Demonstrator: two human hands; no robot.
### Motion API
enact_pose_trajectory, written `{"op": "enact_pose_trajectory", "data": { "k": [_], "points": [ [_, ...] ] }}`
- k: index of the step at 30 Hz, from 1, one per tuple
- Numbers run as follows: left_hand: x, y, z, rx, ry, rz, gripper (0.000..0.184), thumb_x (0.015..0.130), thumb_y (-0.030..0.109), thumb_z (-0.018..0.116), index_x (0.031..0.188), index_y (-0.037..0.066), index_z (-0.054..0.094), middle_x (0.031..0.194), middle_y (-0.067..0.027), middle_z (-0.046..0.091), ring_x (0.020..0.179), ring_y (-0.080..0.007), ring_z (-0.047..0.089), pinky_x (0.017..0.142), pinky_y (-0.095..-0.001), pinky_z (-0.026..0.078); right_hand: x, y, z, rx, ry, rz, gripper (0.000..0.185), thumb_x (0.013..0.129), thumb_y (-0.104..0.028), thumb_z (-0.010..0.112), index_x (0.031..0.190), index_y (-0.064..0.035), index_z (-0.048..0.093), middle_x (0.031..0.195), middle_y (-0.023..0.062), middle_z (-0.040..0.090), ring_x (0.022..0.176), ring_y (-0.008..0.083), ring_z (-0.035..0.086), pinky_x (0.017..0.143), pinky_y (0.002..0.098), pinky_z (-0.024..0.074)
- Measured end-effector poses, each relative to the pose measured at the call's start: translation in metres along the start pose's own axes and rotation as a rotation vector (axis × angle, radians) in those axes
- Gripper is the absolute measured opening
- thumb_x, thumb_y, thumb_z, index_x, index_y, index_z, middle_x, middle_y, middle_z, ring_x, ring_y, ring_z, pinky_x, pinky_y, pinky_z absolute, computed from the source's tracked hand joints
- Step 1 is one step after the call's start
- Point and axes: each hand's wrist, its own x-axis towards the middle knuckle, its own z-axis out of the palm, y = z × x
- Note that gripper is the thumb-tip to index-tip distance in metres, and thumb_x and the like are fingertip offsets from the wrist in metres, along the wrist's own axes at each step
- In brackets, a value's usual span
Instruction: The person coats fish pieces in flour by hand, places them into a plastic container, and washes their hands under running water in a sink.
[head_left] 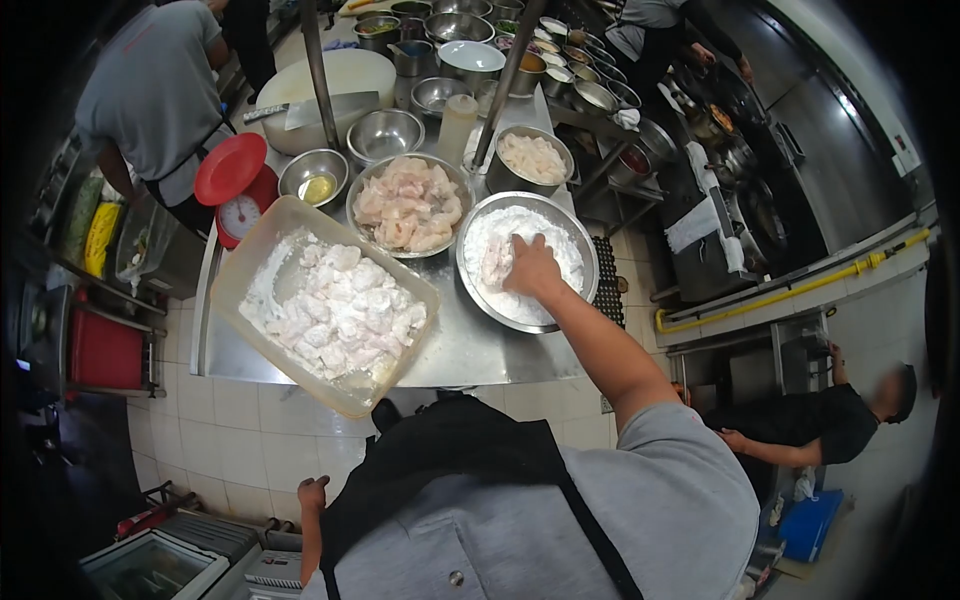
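Observation:
My right hand point(533, 268) reaches into a steel bowl point(468, 285) of white flour point(545, 228). Its visible fingers are apart, touching floured pieces of raw meat point(495, 262); the fingertips are partly hidden. My left hand point(313, 492) hangs low at my side, away from the table, its fingers curled in with nothing visible in them. Left of the flour bowl sits a bowl of uncoated raw meat pieces point(408, 203). A tilted plastic tub point(405, 283) holds many flour-coated pieces point(345, 305) and overhangs the table's front edge.
A red scale point(240, 215), a cleaver point(325, 110) on a round white board point(290, 80), a squeeze bottle point(458, 128) and a pot of pale strips point(532, 160) crowd the steel table point(480, 362). Metal posts rise behind. Other people stand at left, top right and right.

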Motion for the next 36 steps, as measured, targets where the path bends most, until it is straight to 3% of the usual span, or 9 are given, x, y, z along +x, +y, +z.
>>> {"op": "enact_pose_trajectory", "data": {
  "k": [3, 9, 16, 19, 22, 25, 29, 32, 36],
  "points": [
    [-0.006, 0.003, 0.0, 0.068, 0.02, 0.043, 0.065, 0.066, 0.025, 0.076, 0.114, -0.013, 0.054, 0.112, -0.0279, 0.059, 0.106, -0.0357, 0.057, 0.09, -0.0388, 0.045, 0.024, 0.022, 0.013, 0.256, 0.284, -0.089, 0.057, 0.069, -0.017, 0.062, 0.124, -0.0086, 0.055, 0.127, 0.0238, 0.045, 0.108, 0.0363, 0.055, 0.092, 0.0394, 0.0464],
    [-0.027, 0.006, -0.006, 0.053, 0.075, -0.098, 0.065, 0.067, 0.028, 0.076, 0.113, -0.013, 0.055, 0.111, -0.0274, 0.06, 0.106, -0.0364, 0.057, 0.091, -0.0393, 0.045, 0.01, 0.054, -0.052, 0.744, -0.017, -0.119, 0.05, 0.072, -0.023, 0.066, 0.117, -0.0035, 0.059, 0.139, 0.0281, 0.036, 0.117, 0.0383, 0.049, 0.093, 0.0385, 0.0448],
    [-0.029, 0.025, -0.007, 0.159, 0.024, -0.05, 0.065, 0.067, 0.025, 0.076, 0.116, -0.011, 0.054, 0.111, -0.0275, 0.06, 0.105, -0.0361, 0.058, 0.091, -0.0388, 0.045, -0.005, -0.013, -0.006, 0.073, 0.075, -0.03, 0.089, 0.06, -0.037, 0.078, 0.137, -0.0133, 0.041, 0.142, 0.0284, 0.026, 0.123, 0.0433, 0.041, 0.098, 0.0425, 0.0429],
    [-0.005, 0.004, -0.005, 0.126, 0.009, 0.168, 0.064, 0.068, 0.021, 0.075, 0.119, -0.011, 0.051, 0.112, -0.0264, 0.059, 0.104, -0.0352, 0.058, 0.09, -0.0386, 0.045, 0.015, 0.013, -0.016, 0.29, 0.192, -0.106, 0.083, 0.06, -0.03, 0.079, 0.132, -0.004, 0.046, 0.135, 0.0308, 0.036, 0.117, 0.0355, 0.05, 0.098, 0.0363, 0.0425],
    [-0.036, 0.033, -0.011, -0.13, 0.146, 0.039, 0.064, 0.069, 0.018, 0.074, 0.12, -0.011, 0.05, 0.112, -0.0249, 0.059, 0.101, -0.0337, 0.059, 0.085, -0.0385, 0.047, 0.016, 0.037, -0.035, 0.95, 0.153, -0.11, 0.064, 0.062, -0.006, 0.073, 0.123, 0.0, 0.052, 0.107, 0.0179, 0.061, 0.094, 0.0245, 0.061, 0.082, 0.0329, 0.049],
    [0.016, -0.025, -0.007, 0.141, -0.016, 0.225, 0.062, 0.069, 0.02, 0.074, 0.119, -0.009, 0.051, 0.104, -0.0216, 0.062, 0.086, -0.0298, 0.062, 0.069, -0.037, 0.05, 0.002, 0.042, -0.049, 0.997, 0.258, -0.136, 0.054, 0.063, -0.001, 0.069, 0.115, 0.0011, 0.056, 0.097, 0.0115, 0.065, 0.085, 0.0211, 0.062, 0.076, 0.0319, 0.0497],
    [0.027, -0.044, 0.005, 0.113, -0.076, 0.242, 0.058, 0.07, 0.022, 0.074, 0.116, -0.006, 0.054, 0.088, -0.0142, 0.062, 0.064, -0.0225, 0.057, 0.05, -0.0338, 0.045, -0.018, 0.033, -0.066, 0.765, 0.174, -0.04, 0.053, 0.062, -0.003, 0.07, 0.113, 0.0033, 0.058, 0.096, 0.0136, 0.066, 0.085, 0.0229, 0.063, 0.075, 0.0333, 0.0505],
    [0.006, -0.027, 0.005, 0.021, -0.036, 0.22, 0.054, 0.07, 0.021, 0.074, 0.114, -0.005, 0.055, 0.079, -0.0103, 0.06, 0.059, -0.0197, 0.054, 0.046, -0.0322, 0.042, 0.004, 0.048, -0.042, 0.758, 0.171, -0.063, 0.056, 0.061, -0.005, 0.071, 0.114, 0.0058, 0.056, 0.099, 0.0159, 0.065, 0.086, 0.0241, 0.063, 0.076, 0.0334, 0.0505],
    [-0.035, 0.016, -0.004, -0.114, 0.024, 0.007, 0.052, 0.071, 0.019, 0.073, 0.113, -0.006, 0.055, 0.082, -0.0106, 0.06, 0.064, -0.0198, 0.055, 0.054, -0.0324, 0.044, 0.012, 0.05, -0.028, 0.384, 0.081, -0.124, 0.086, 0.057, -0.015, 0.079, 0.132, 0.004, 0.041, 0.126, 0.0278, 0.049, 0.114, 0.0347, 0.053, 0.093, 0.0358, 0.0455]
  ]
}}
